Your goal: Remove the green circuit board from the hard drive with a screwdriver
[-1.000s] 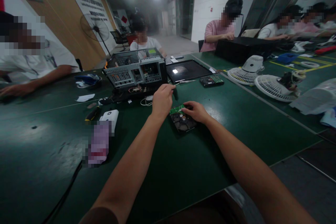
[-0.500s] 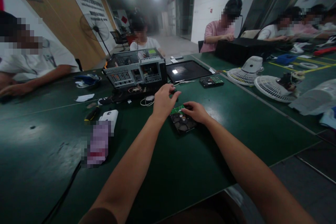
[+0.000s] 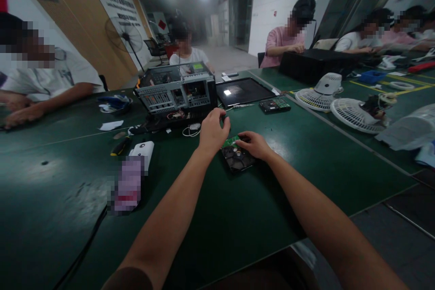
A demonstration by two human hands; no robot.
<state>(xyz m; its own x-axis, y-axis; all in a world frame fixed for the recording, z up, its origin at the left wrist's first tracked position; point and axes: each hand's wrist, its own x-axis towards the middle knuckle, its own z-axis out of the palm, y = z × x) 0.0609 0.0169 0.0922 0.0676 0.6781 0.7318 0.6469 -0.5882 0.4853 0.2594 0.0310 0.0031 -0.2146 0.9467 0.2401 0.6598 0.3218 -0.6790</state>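
Note:
A hard drive [image 3: 237, 157] lies on the green table with its dark casing and green circuit board facing up. My right hand [image 3: 255, 145] grips it at the far right, thumb on the board and the other fingers around its edge, partly hidden. Just beyond its far left corner is my left hand [image 3: 213, 132], raised, fingers curled and thumb close to the index finger. A small dark patch shows between them; I cannot make out what it is. A second hard drive [image 3: 274, 105] rests farther back to the right.
An opened computer case [image 3: 176, 95] stands behind my left hand, with a black side panel [image 3: 248, 89] beside it. White fan parts [image 3: 353, 113] sit at right. A yellow-black tool [image 3: 120, 147] and a white power strip [image 3: 147, 150] lie left. Several people work around the table.
My left thumb has drawn in toward the index finger, and that hand has turned slightly. My right hand and the hard drive have stayed in place.

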